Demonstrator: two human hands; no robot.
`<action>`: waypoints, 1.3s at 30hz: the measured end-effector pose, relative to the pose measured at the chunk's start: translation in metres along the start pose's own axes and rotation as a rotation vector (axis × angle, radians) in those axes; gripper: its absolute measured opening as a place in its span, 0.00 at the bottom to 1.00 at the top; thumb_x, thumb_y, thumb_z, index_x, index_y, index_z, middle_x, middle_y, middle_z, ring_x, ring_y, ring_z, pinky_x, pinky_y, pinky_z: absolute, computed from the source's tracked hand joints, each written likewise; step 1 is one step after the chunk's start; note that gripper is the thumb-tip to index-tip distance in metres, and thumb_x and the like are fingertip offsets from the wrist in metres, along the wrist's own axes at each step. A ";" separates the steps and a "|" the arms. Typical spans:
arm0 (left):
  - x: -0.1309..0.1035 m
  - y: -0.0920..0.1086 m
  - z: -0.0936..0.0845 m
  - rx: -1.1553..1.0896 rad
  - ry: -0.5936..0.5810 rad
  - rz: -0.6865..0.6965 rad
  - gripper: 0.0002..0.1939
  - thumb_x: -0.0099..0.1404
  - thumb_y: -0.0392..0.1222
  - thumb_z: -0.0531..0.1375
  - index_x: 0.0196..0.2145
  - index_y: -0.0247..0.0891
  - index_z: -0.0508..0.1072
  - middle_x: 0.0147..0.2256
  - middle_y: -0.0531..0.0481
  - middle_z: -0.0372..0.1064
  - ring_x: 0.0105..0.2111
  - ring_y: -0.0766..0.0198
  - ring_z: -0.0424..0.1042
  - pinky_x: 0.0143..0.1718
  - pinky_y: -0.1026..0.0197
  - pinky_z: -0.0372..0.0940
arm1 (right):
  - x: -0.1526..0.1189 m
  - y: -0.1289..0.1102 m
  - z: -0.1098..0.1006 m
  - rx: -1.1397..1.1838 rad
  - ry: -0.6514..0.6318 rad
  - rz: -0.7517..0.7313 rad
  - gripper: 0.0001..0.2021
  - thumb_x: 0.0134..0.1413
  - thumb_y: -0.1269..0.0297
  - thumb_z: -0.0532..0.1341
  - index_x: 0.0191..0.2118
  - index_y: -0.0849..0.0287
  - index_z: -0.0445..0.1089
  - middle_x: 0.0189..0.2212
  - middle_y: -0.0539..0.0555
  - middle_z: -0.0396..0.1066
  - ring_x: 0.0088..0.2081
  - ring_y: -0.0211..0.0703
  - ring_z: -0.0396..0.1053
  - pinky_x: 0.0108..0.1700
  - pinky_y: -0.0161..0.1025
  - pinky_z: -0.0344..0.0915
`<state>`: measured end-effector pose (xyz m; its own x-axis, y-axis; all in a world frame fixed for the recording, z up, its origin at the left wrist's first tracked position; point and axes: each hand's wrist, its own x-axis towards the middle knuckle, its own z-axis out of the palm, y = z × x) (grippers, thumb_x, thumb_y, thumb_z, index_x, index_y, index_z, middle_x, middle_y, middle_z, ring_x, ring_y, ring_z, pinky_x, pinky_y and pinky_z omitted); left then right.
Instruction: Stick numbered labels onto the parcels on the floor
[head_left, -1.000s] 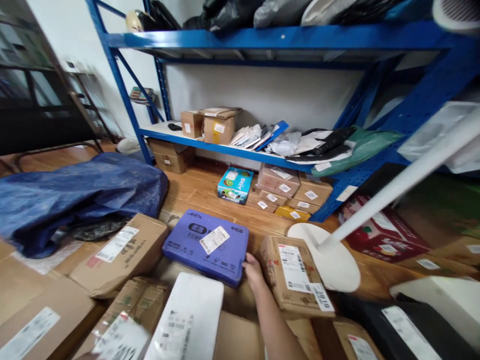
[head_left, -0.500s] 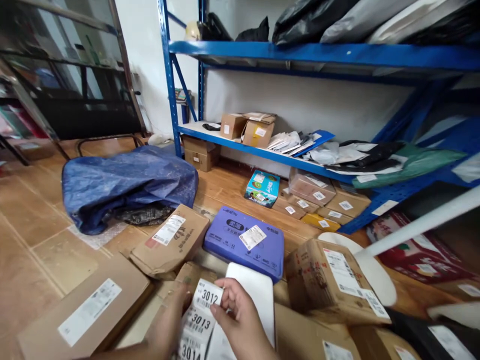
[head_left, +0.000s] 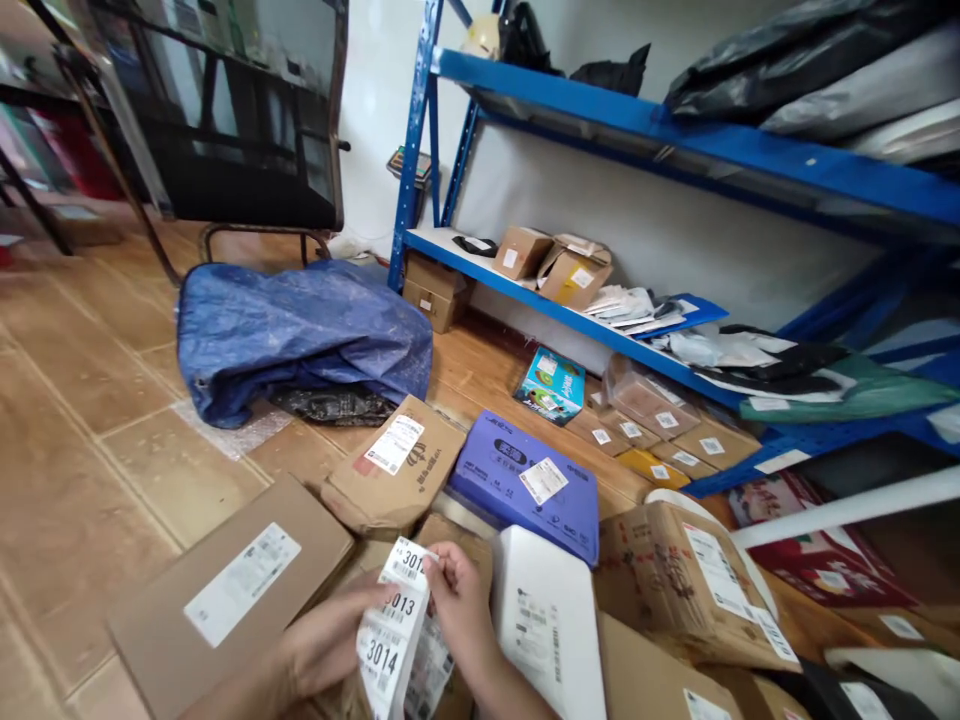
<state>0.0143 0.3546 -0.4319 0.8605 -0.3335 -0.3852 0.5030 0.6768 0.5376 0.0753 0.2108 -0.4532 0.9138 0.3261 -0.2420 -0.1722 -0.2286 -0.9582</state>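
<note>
Below the purple box (head_left: 525,485): your left hand (head_left: 322,645) grips the label strip (head_left: 394,630); your right hand (head_left: 457,600) pinches label 3012 (head_left: 409,562), peeling. Next: free it cleanly.

The strip of number labels (head_left: 394,625) runs out of the bottom edge below the left hand (head_left: 330,645), so its lower end cannot be seen, and both forearms are cut off there too. The white parcel (head_left: 547,620) just right of the right hand (head_left: 457,605) is also clipped at the bottom. Print on its label is too small to read. The box under both hands is mostly hidden by them and the strip. Far beyond the hands, something dark, perhaps plastic wrap, is half buried under the blue tarp (head_left: 300,330).
</note>
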 end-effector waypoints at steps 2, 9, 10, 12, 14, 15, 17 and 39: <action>-0.001 -0.004 -0.013 0.352 0.192 0.143 0.19 0.48 0.51 0.68 0.33 0.33 0.74 0.27 0.51 0.72 0.30 0.61 0.69 0.35 0.62 0.61 | 0.004 -0.002 0.012 -0.039 0.043 -0.025 0.16 0.44 0.49 0.60 0.26 0.58 0.66 0.22 0.51 0.67 0.26 0.43 0.64 0.30 0.38 0.60; -0.008 -0.019 -0.052 0.677 0.511 0.279 0.23 0.54 0.61 0.59 0.20 0.37 0.67 0.19 0.56 0.61 0.24 0.65 0.59 0.27 0.64 0.55 | -0.010 0.023 0.054 0.083 0.078 0.051 0.14 0.40 0.55 0.61 0.29 0.61 0.71 0.27 0.59 0.74 0.31 0.50 0.71 0.37 0.43 0.66; -0.011 -0.020 -0.058 0.632 0.496 0.263 0.23 0.52 0.62 0.60 0.20 0.36 0.68 0.19 0.55 0.61 0.24 0.64 0.60 0.28 0.64 0.56 | -0.013 0.028 0.060 0.080 0.109 0.056 0.15 0.41 0.54 0.61 0.30 0.62 0.72 0.27 0.60 0.74 0.31 0.51 0.71 0.37 0.44 0.66; -0.017 -0.022 -0.070 0.553 0.498 0.220 0.25 0.48 0.64 0.62 0.23 0.36 0.72 0.22 0.54 0.65 0.26 0.63 0.63 0.28 0.63 0.57 | -0.016 0.035 0.070 0.072 0.161 0.058 0.19 0.42 0.53 0.61 0.37 0.63 0.73 0.28 0.60 0.75 0.32 0.52 0.72 0.37 0.45 0.67; -0.021 -0.025 -0.081 0.538 0.566 0.209 0.28 0.45 0.67 0.62 0.24 0.35 0.73 0.21 0.53 0.65 0.25 0.63 0.62 0.27 0.63 0.56 | -0.016 0.037 0.079 0.049 0.141 0.065 0.18 0.42 0.56 0.62 0.38 0.63 0.74 0.28 0.60 0.76 0.31 0.52 0.72 0.36 0.44 0.68; -0.022 -0.026 -0.086 0.554 0.613 0.223 0.29 0.44 0.69 0.61 0.22 0.36 0.72 0.20 0.54 0.63 0.23 0.64 0.60 0.25 0.63 0.55 | -0.015 0.037 0.084 0.034 0.117 0.068 0.15 0.41 0.59 0.62 0.35 0.63 0.74 0.28 0.59 0.76 0.31 0.51 0.73 0.35 0.43 0.68; -0.022 -0.029 -0.094 0.622 0.710 0.296 0.28 0.47 0.69 0.59 0.20 0.38 0.67 0.18 0.56 0.59 0.23 0.64 0.58 0.25 0.63 0.54 | -0.009 0.038 0.095 0.011 0.093 0.078 0.10 0.38 0.64 0.64 0.31 0.61 0.75 0.27 0.58 0.76 0.30 0.50 0.73 0.35 0.41 0.68; 0.029 0.008 -0.135 0.821 0.586 0.211 0.15 0.48 0.55 0.61 0.22 0.39 0.69 0.22 0.54 0.68 0.28 0.60 0.66 0.31 0.61 0.55 | 0.060 0.099 0.141 0.065 0.697 0.053 0.06 0.45 0.69 0.58 0.26 0.63 0.72 0.25 0.61 0.77 0.28 0.50 0.75 0.32 0.40 0.70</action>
<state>0.0323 0.4385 -0.5401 0.8735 0.2613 -0.4107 0.4362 -0.0454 0.8987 0.0617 0.3368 -0.5844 0.9227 -0.3529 -0.1553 -0.2251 -0.1660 -0.9601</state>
